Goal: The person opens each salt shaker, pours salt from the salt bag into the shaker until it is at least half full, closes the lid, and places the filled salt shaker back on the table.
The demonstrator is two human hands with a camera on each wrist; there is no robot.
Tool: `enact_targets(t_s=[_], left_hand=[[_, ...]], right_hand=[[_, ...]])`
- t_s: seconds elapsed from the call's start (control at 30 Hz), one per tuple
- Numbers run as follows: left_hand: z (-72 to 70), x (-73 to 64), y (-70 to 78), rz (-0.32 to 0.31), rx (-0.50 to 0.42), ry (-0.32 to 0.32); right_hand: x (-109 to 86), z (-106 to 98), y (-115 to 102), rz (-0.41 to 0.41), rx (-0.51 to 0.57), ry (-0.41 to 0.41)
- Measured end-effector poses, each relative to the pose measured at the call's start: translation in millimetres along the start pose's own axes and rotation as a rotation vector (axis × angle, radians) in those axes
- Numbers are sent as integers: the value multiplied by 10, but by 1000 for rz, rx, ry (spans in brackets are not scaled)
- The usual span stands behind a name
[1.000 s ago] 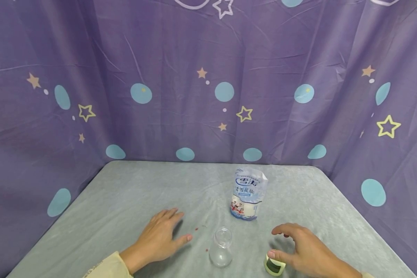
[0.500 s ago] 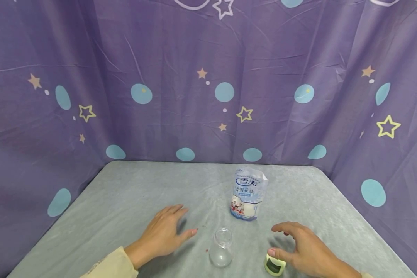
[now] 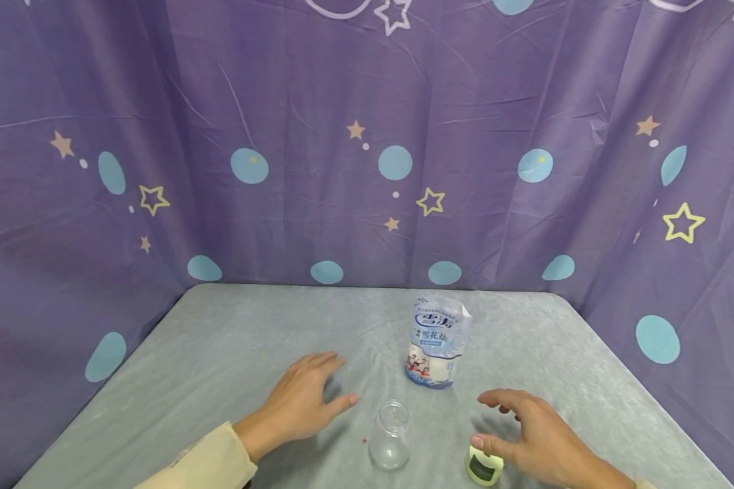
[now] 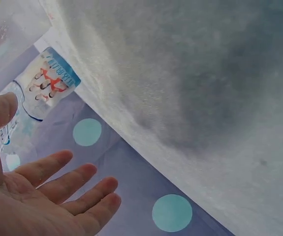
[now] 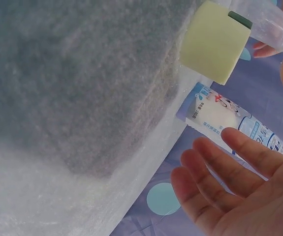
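My left hand (image 3: 302, 401) is held with loosely spread fingers to the left of a small clear jar (image 3: 389, 445), not touching it. The jar stands upright without a lid. On its other side a pale green lid (image 3: 484, 470) with a dark green patch sits on the table. My right hand (image 3: 541, 441) is beside this lid, its thumb overlapping the lid's edge in the head view. In the right wrist view the lid (image 5: 212, 44) stands apart from my relaxed fingers. Behind the jar, a blue and white bag of salt (image 3: 437, 343) stands upright.
A grey-green cloth covers the table (image 3: 269, 319). A purple curtain (image 3: 318, 170) with stars and blue dots hangs behind it and along both sides. A small red speck (image 3: 364, 441) lies just left of the jar.
My left hand has moved right and slightly forward, closer to the jar. My right hand has stayed nearly still, and the jar, lid and bag have not moved.
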State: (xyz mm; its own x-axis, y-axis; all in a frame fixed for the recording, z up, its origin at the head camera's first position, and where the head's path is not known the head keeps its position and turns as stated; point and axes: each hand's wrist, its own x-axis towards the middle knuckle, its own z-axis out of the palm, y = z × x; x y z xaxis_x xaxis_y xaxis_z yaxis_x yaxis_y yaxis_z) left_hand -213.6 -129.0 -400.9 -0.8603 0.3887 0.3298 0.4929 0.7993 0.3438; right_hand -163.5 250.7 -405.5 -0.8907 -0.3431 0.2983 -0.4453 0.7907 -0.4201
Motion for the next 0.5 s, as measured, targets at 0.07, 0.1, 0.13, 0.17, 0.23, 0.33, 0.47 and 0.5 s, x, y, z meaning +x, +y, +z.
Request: enact_targets(t_s=[0.07,0.1,0.13,0.17,0.23,0.33,0.47,0.5], left_hand=[[-3,23,15,6,-4,-3],[-5,35,24,7,-7,-5],[-6,46,34,8,-11,-7],[-8,58,45,9,-12,-10],[-10,80,67,14,-18,-13],[-8,112,97,33,-16,-6],[-4,155,125,51,-17,7],[-3,167,130,51,-18,8]], right_hand=[[1,-3,-1,-3,0,1],[3,-5,-3,-5,0,2],[9,-8,-4,-4,1,0],[13,-9,-4,-3,3,-2],[23,-12,-5,-2,5,-5],[35,-13,-5,3,7,-6],[34,-2,-12,-4,-5,20],[35,0,-14,-6,-8,26]])
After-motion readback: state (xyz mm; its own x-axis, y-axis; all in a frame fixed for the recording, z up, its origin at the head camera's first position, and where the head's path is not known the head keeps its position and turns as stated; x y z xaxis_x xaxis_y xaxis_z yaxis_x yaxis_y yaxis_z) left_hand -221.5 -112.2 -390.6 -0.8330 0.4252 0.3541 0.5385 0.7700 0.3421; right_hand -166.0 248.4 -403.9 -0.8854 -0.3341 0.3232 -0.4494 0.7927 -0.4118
